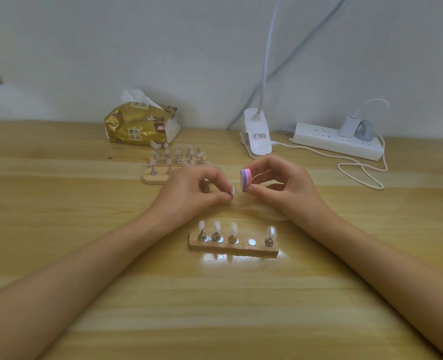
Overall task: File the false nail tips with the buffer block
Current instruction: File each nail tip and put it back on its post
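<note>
While both forearms reached in from the bottom corners of the frame, the two hands met just above centre, over the wooden table (85, 281). The left hand (191, 188) had thumb and fingertips pinched on one small clear false nail tip (233, 191), with the other fingers curled in. The right hand (285, 183) was gripping the buffer block (246, 179), a little pink, purple and white striped chunk, thumb underneath and fingers on top. The block's end sat just right of the tip, really close, but honestly I couldn't tell if they were touching.

Just below the hands, a wooden stand (256, 252) lay on the table with four nail tips upright on little metal holders: three in a row (217, 226) toward its left end and one (271, 232) at its right end. Between the third and the last there was a bare round metal disc (252, 241).

Further up, left of centre and partly behind the left hand, a second wooden stand (152, 179) held a bunch more clear tips, too blurry to count. Behind that sat a gold tissue pack (139, 126) with a tissue poking out the top. Over in the upper right were a white clip lamp base (258, 140), a white power strip (337, 142) with a charger (348, 124) plugged in, and a white cable (363, 175) looping across the table.
</note>
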`<action>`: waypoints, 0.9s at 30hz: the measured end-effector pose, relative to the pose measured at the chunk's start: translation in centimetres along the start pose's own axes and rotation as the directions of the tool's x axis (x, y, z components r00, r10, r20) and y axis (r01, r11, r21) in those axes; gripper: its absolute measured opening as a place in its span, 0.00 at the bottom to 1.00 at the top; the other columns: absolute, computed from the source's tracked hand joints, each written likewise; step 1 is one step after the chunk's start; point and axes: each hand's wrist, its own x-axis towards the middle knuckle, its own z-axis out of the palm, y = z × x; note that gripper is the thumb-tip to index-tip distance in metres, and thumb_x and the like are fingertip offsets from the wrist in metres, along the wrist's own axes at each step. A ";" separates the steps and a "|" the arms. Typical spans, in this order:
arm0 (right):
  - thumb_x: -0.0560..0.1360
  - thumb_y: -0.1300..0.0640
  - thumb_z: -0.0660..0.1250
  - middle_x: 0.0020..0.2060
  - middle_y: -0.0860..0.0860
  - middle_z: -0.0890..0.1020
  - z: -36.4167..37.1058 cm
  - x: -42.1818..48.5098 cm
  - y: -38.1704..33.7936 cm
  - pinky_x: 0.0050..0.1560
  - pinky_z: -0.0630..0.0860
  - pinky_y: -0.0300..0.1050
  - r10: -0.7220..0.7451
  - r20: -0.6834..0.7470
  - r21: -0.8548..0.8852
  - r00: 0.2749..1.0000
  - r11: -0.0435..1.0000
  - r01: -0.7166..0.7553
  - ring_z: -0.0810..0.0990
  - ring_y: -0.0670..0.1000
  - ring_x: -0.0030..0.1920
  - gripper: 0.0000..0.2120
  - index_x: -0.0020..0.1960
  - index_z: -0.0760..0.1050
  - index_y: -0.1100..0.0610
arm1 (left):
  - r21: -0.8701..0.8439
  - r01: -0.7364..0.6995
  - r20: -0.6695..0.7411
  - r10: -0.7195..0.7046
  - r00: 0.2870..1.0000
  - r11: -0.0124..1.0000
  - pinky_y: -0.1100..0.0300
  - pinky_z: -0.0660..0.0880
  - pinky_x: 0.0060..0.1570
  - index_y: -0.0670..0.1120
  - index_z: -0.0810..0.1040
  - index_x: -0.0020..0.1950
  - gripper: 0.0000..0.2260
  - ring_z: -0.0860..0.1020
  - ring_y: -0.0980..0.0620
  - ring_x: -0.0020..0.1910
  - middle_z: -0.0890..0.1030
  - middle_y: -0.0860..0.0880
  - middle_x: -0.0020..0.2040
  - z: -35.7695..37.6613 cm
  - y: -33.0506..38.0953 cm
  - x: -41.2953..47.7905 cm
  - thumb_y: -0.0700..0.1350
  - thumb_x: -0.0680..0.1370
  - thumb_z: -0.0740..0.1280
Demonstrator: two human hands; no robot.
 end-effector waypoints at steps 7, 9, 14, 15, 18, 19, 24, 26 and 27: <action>0.72 0.65 0.75 0.45 0.46 0.85 0.4 0.0 0.1 0.46 0.82 0.51 -0.086 0.087 -0.099 0.993 0.991 0.094 0.84 0.47 0.47 0.07 0.48 0.80 0.58 | 0.016 0.014 0.026 -0.014 1.000 1.000 0.60 0.70 0.38 0.54 0.83 0.37 0.06 0.72 0.61 0.30 0.80 0.63 0.34 0.3 -0.9 0.7 0.46 0.69 0.79; 0.72 0.65 0.76 0.44 0.47 0.85 0.4 0.1 0.1 0.47 0.82 0.53 -0.086 0.083 -0.093 0.993 0.991 0.094 0.85 0.48 0.47 0.07 0.48 0.80 0.59 | 0.017 0.015 0.027 -0.016 1.000 1.000 0.60 0.69 0.38 0.54 0.83 0.36 0.06 0.72 0.62 0.30 0.80 0.64 0.33 0.3 -1.0 0.8 0.47 0.68 0.79; 0.72 0.66 0.76 0.45 0.52 0.85 0.3 0.1 0.1 0.49 0.82 0.49 -0.165 0.080 -0.114 0.983 0.978 0.174 0.85 0.50 0.46 0.07 0.48 0.81 0.62 | 0.032 0.011 0.024 -0.012 1.000 0.999 0.57 0.72 0.41 0.56 0.82 0.35 0.07 0.71 0.61 0.31 0.79 0.65 0.32 0.3 -0.9 0.8 0.48 0.68 0.78; 0.71 0.67 0.76 0.44 0.52 0.85 0.4 0.1 0.1 0.50 0.82 0.51 -0.150 0.089 -0.111 0.985 0.981 0.159 0.85 0.50 0.46 0.07 0.48 0.81 0.63 | 0.027 0.011 0.022 -0.011 1.000 1.000 0.57 0.72 0.41 0.56 0.81 0.35 0.07 0.71 0.60 0.31 0.79 0.65 0.32 0.3 -0.9 0.7 0.48 0.68 0.78; 0.72 0.68 0.75 0.45 0.52 0.85 0.3 0.0 0.1 0.50 0.82 0.48 -0.209 0.066 -0.124 0.976 0.969 0.216 0.85 0.49 0.45 0.08 0.49 0.81 0.64 | 0.027 -0.006 0.025 0.005 1.000 1.000 0.57 0.71 0.39 0.56 0.82 0.35 0.07 0.70 0.60 0.31 0.79 0.65 0.33 0.4 -0.9 0.7 0.48 0.68 0.78; 0.72 0.67 0.75 0.45 0.52 0.85 0.4 0.0 0.1 0.49 0.82 0.46 -0.234 0.069 -0.142 0.970 0.960 0.242 0.84 0.49 0.46 0.07 0.50 0.81 0.63 | 0.029 -0.010 0.025 0.009 1.000 1.000 0.57 0.71 0.39 0.56 0.82 0.35 0.07 0.70 0.60 0.31 0.79 0.65 0.33 0.4 -0.9 0.7 0.48 0.68 0.78; 0.72 0.68 0.75 0.45 0.53 0.85 0.4 0.1 0.2 0.49 0.82 0.47 -0.231 0.093 -0.170 0.968 0.955 0.244 0.84 0.49 0.46 0.07 0.50 0.82 0.63 | 0.019 -0.022 0.029 0.021 0.999 1.000 0.57 0.71 0.39 0.56 0.82 0.35 0.07 0.70 0.60 0.30 0.79 0.64 0.33 0.4 -1.0 0.7 0.47 0.69 0.78; 0.73 0.67 0.75 0.45 0.53 0.85 0.4 0.1 0.3 0.49 0.82 0.47 -0.260 0.095 -0.187 0.961 0.943 0.274 0.84 0.50 0.46 0.07 0.50 0.82 0.63 | 0.011 -0.027 0.030 0.027 0.999 1.000 0.59 0.69 0.37 0.56 0.82 0.35 0.08 0.70 0.60 0.30 0.79 0.64 0.33 0.4 -1.0 0.8 0.46 0.69 0.78; 0.73 0.67 0.75 0.45 0.53 0.85 0.4 0.1 0.3 0.49 0.82 0.49 -0.233 0.098 -0.183 0.968 0.951 0.247 0.84 0.50 0.46 0.07 0.50 0.82 0.63 | 0.009 -0.025 0.026 0.025 0.999 1.000 0.59 0.69 0.37 0.56 0.82 0.35 0.08 0.71 0.60 0.30 0.79 0.64 0.32 0.4 -1.0 0.8 0.46 0.69 0.78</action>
